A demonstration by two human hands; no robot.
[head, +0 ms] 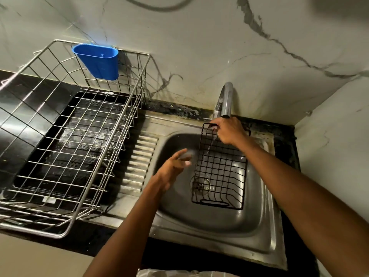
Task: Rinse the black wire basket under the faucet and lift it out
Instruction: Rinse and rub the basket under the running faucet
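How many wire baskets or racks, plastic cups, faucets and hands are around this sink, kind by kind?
Wire baskets or racks: 2, the black wire basket in the sink and the large silver dish rack on the counter.
Plastic cups: 1, the blue cup hung on that rack.
Faucets: 1, the faucet.
Hands: 2, the left hand and the right hand, which grips the black basket.
Total: 6

I'm at a home kitchen sink, stainless w/ ribbed drainboard, set in the dark tabletop at its far right corner. Curved faucet at the sink's far edge, water running. Steel wire dish rack on the left, blue plastic cup hung on its far rim. Marble-look wall tiles behind.
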